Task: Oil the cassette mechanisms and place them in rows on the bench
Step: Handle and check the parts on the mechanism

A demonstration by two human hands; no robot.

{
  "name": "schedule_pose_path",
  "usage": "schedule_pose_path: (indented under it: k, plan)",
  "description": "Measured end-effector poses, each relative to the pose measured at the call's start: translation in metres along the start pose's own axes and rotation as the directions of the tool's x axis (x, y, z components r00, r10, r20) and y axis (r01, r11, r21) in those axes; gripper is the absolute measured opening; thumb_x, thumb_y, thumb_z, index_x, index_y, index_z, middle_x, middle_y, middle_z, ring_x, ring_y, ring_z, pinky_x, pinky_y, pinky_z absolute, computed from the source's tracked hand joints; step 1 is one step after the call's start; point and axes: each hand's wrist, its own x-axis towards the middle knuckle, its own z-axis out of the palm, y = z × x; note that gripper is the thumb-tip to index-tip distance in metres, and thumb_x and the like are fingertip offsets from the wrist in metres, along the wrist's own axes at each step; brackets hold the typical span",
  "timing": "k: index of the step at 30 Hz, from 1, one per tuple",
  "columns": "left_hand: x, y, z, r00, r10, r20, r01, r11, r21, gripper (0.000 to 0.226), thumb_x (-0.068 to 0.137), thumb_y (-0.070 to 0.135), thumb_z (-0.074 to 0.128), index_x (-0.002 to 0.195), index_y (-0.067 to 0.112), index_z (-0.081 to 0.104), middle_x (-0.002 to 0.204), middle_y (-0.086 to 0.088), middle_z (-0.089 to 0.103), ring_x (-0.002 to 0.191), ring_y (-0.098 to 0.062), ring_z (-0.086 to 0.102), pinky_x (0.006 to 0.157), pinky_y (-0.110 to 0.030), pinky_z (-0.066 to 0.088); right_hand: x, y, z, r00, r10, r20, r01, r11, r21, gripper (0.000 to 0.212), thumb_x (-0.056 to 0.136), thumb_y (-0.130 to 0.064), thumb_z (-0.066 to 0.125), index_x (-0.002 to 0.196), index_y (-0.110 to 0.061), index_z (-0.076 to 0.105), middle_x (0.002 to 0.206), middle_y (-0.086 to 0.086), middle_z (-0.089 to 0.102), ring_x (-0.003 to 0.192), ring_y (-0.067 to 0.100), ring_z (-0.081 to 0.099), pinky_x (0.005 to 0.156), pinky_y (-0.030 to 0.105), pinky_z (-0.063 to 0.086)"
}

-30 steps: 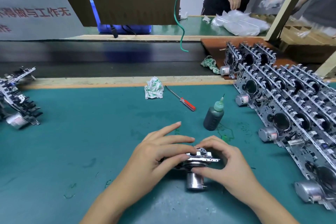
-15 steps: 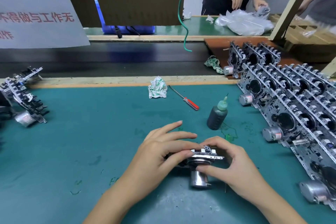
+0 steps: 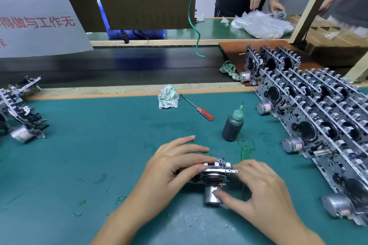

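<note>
A metal cassette mechanism (image 3: 216,175) with a silver motor can at its front rests on the teal bench mat (image 3: 95,145) near the front middle. My left hand (image 3: 175,167) grips its left side, fingers curled over the top edge. My right hand (image 3: 256,191) holds its right side, thumb pressed on the motor can. A dark oil bottle (image 3: 232,126) with a green nozzle stands upright just behind the hands. Rows of cassette mechanisms (image 3: 318,117) stand on edge along the right. A small pile of mechanisms (image 3: 20,113) lies at the far left.
A red-handled screwdriver (image 3: 198,108) and a crumpled rag (image 3: 167,97) lie behind the bottle. A green cap (image 3: 245,152) lies by my right hand. A dark conveyor belt (image 3: 119,67) runs beyond the mat. Persons handle plastic bags (image 3: 260,24) on the far bench.
Both hands keep their hold on the mechanism. My right thumb has slid down onto the motor can. The head has tilted slightly, shifting the scene.
</note>
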Motion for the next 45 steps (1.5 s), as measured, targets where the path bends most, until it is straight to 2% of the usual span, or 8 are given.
schedule_pose_path:
  k: [8, 13, 18, 23, 25, 28, 38, 45]
  plan:
    - [0.001, -0.002, 0.001, 1.0, 0.002, 0.012, -0.002, 1.0, -0.012, 0.029, 0.09, 0.046, 0.046, 0.116, 0.05, 0.057, 0.118, 0.031, 0.059, 0.131, 0.0, 0.039, 0.105, -0.037, 0.037, 0.026, -0.004, -0.005, 0.947, 0.111, 0.303, -0.272, 0.777, 0.567, 0.041, 0.058, -0.05, 0.074, 0.097, -0.043, 0.066, 0.1, -0.021, 0.065, 0.106, 0.006, 0.057, 0.09, 0.016, 0.041]
    - [0.0, -0.003, 0.001, 1.0, -0.007, 0.027, 0.006, 0.999, 0.039, 0.029, 0.088, 0.05, 0.045, 0.115, 0.055, 0.053, 0.122, 0.035, 0.053, 0.13, 0.006, 0.037, 0.106, -0.033, 0.035, 0.026, -0.004, 0.0, 0.93, 0.127, 0.344, -0.337, 0.666, 0.666, 0.04, 0.052, -0.042, 0.079, 0.09, -0.048, 0.067, 0.1, -0.019, 0.065, 0.1, 0.004, 0.061, 0.09, 0.014, 0.041]
    - [0.001, -0.002, 0.002, 1.0, -0.006, 0.029, 0.006, 1.0, 0.015, 0.03, 0.089, 0.048, 0.046, 0.118, 0.051, 0.052, 0.118, 0.033, 0.057, 0.129, 0.005, 0.039, 0.105, -0.034, 0.037, 0.028, -0.003, 0.001, 0.938, 0.15, 0.313, -0.323, 0.704, 0.632, 0.046, 0.054, -0.023, 0.089, 0.088, -0.048, 0.068, 0.097, -0.022, 0.064, 0.097, 0.002, 0.06, 0.085, 0.01, 0.039]
    - [0.002, -0.003, 0.001, 0.999, 0.006, 0.042, -0.006, 1.0, 0.016, 0.029, 0.09, 0.049, 0.044, 0.117, 0.054, 0.052, 0.118, 0.032, 0.057, 0.131, 0.003, 0.038, 0.106, -0.033, 0.035, 0.019, -0.004, -0.005, 0.947, 0.124, 0.297, -0.272, 0.803, 0.53, 0.044, 0.061, -0.042, 0.075, 0.103, -0.04, 0.064, 0.106, -0.026, 0.059, 0.109, -0.002, 0.052, 0.091, 0.009, 0.035]
    - [0.003, -0.003, 0.001, 0.998, 0.011, 0.054, -0.012, 1.0, 0.016, 0.028, 0.09, 0.049, 0.044, 0.116, 0.055, 0.053, 0.119, 0.032, 0.056, 0.13, 0.004, 0.038, 0.106, -0.031, 0.035, 0.012, 0.001, -0.007, 0.967, 0.142, 0.212, -0.216, 0.898, 0.383, 0.051, 0.064, -0.054, 0.069, 0.112, -0.036, 0.062, 0.106, -0.025, 0.06, 0.109, -0.003, 0.05, 0.092, 0.011, 0.034]
    - [0.003, -0.003, 0.001, 0.999, 0.006, 0.048, -0.006, 1.0, 0.001, 0.028, 0.09, 0.048, 0.044, 0.115, 0.055, 0.053, 0.119, 0.031, 0.056, 0.129, 0.004, 0.039, 0.105, -0.03, 0.035, 0.004, 0.004, -0.007, 0.999, -0.011, 0.03, 0.008, 0.996, 0.09, 0.042, 0.073, -0.055, 0.059, 0.088, -0.018, 0.073, 0.088, -0.014, 0.064, 0.092, 0.006, 0.051, 0.085, 0.021, 0.036]
    - [0.003, -0.001, 0.001, 0.998, -0.015, 0.053, 0.016, 1.0, -0.018, 0.028, 0.088, 0.05, 0.043, 0.114, 0.057, 0.053, 0.12, 0.03, 0.056, 0.127, 0.003, 0.041, 0.105, -0.034, 0.036, 0.006, 0.005, -0.009, 0.991, -0.131, 0.027, 0.131, 0.991, -0.004, 0.045, 0.082, -0.053, 0.052, 0.088, -0.014, 0.074, 0.089, -0.012, 0.068, 0.091, 0.011, 0.056, 0.086, 0.026, 0.038]
    - [0.004, -0.001, 0.0, 0.998, -0.014, 0.057, 0.016, 0.999, -0.032, 0.028, 0.088, 0.05, 0.044, 0.114, 0.057, 0.053, 0.118, 0.033, 0.056, 0.127, 0.004, 0.042, 0.106, -0.037, 0.036, 0.01, -0.001, -0.015, 0.927, -0.255, -0.276, 0.265, 0.964, -0.001, 0.026, 0.086, -0.032, 0.064, 0.088, -0.009, 0.076, 0.08, -0.004, 0.069, 0.078, 0.016, 0.057, 0.072, 0.03, 0.048]
